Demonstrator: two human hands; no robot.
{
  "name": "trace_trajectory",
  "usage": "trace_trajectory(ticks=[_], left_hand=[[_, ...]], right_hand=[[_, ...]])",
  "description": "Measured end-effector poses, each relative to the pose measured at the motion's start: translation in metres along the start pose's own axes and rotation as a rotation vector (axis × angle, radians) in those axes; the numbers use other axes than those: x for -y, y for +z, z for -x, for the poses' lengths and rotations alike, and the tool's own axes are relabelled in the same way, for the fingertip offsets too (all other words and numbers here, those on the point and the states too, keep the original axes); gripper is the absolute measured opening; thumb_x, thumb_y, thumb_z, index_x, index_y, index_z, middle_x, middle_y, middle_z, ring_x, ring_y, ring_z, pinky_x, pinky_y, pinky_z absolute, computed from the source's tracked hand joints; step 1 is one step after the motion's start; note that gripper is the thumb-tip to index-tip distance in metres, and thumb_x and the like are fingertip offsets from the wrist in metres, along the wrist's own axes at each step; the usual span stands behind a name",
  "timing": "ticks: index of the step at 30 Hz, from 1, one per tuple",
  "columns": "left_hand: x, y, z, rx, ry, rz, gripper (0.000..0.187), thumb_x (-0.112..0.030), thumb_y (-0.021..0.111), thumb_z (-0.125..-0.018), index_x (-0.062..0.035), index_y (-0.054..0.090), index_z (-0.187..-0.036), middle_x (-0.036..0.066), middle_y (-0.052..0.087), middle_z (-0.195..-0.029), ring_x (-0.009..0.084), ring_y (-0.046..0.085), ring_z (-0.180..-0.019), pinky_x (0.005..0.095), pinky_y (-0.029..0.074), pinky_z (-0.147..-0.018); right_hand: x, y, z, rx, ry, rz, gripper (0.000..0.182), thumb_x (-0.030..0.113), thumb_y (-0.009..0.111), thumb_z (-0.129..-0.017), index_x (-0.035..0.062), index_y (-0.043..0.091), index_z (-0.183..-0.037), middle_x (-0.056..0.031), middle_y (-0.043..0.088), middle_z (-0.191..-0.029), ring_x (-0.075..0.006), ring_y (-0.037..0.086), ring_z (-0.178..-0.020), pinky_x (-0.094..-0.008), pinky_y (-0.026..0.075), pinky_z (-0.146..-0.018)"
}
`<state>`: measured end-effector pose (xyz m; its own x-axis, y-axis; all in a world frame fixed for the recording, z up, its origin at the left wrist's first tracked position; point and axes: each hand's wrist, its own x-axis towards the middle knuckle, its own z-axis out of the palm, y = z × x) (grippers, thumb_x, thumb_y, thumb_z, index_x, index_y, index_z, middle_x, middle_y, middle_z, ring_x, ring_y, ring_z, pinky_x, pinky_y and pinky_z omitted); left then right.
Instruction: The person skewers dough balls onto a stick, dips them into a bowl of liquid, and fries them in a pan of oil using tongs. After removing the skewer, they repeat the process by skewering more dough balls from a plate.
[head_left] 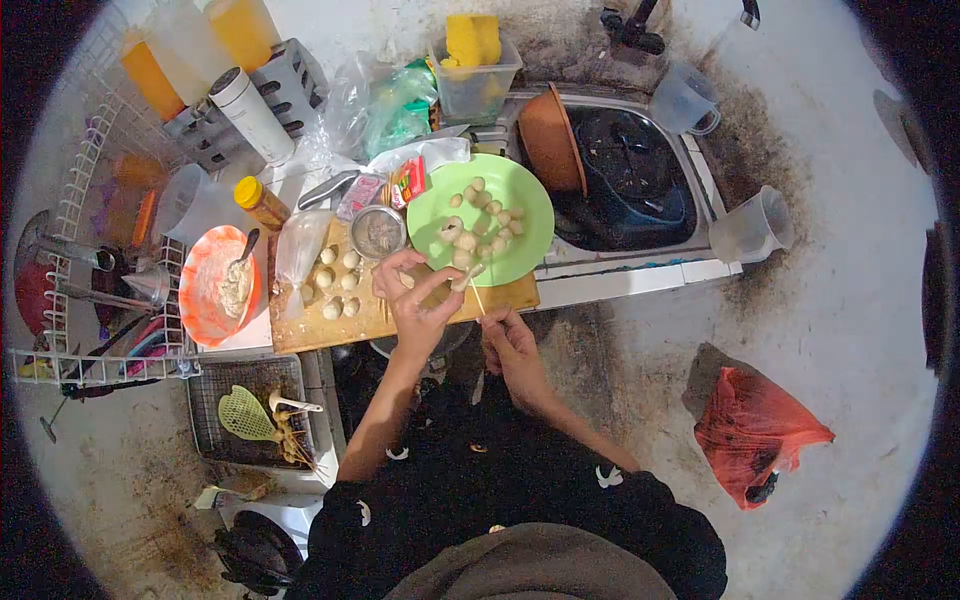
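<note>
My left hand pinches a small pale piece at the near edge of the green plate. My right hand is closed on the lower end of a thin wooden stick, whose upper end reaches up to the piece in my left fingers. Several pale round balls lie on the green plate. More balls sit on the wooden board, beside a plastic bag. A small metal sieve or bowl stands behind my left hand.
An orange bowl of pale paste with a spoon stands left of the board. Behind are a yellow-capped jar, a white bottle and a clear tub. A sink holds dark cookware. A red bag is at the right.
</note>
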<state>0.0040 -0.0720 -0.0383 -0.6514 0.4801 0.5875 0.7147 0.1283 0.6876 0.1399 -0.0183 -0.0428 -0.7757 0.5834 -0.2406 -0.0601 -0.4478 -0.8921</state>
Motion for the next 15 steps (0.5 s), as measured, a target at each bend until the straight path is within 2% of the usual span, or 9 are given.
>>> trace_trajectory(ticks=[6, 9, 13, 15], left_hand=[[0.005, -0.001, 0.007, 0.104, 0.062, 0.009, 0.024, -0.013, 0.074, -0.052, -0.0133, 0.069, -0.075, 0.006, 0.041, -0.096, 0.0235, 0.039, -0.099, 0.0373, 0.026, -0.087], [0.009, -0.003, 0.006, 0.091, 0.083, 0.042, 0.029, -0.011, 0.072, -0.055, -0.0147, 0.068, -0.083, 0.006, 0.045, -0.099, 0.0238, 0.042, -0.095, 0.0362, 0.031, -0.082], [0.015, -0.011, -0.003, 0.066, 0.014, 0.344, 0.028, -0.010, 0.068, -0.066, -0.0079, 0.062, -0.093, 0.007, 0.046, -0.100, 0.0228, 0.044, -0.095, 0.0349, 0.034, -0.084], [0.011, -0.011, -0.011, 0.024, -0.031, 0.469, 0.026, -0.009, 0.066, -0.070, -0.0056, 0.060, -0.095, 0.007, 0.046, -0.100, 0.0222, 0.045, -0.096, 0.0340, 0.035, -0.085]], right_hand=[[0.005, 0.002, 0.000, -0.056, -0.029, 0.032, 0.013, 0.022, 0.047, -0.091, 0.0095, 0.048, -0.090, 0.0062, 0.038, -0.061, -0.0024, 0.032, -0.051, -0.0189, 0.026, -0.043], [0.000, -0.002, -0.002, -0.039, -0.011, 0.018, 0.014, 0.022, 0.047, -0.091, 0.0088, 0.049, -0.090, 0.0059, 0.039, -0.063, -0.0024, 0.033, -0.053, -0.0186, 0.027, -0.044], [0.002, -0.004, -0.001, -0.073, -0.015, 0.094, 0.015, 0.022, 0.048, -0.091, 0.0076, 0.049, -0.089, 0.0050, 0.040, -0.065, -0.0029, 0.034, -0.056, -0.0186, 0.029, -0.047], [0.004, -0.007, -0.001, -0.062, -0.098, 0.135, 0.015, 0.021, 0.048, -0.091, 0.0060, 0.048, -0.089, 0.0038, 0.042, -0.068, -0.0044, 0.037, -0.060, -0.0199, 0.033, -0.053]])
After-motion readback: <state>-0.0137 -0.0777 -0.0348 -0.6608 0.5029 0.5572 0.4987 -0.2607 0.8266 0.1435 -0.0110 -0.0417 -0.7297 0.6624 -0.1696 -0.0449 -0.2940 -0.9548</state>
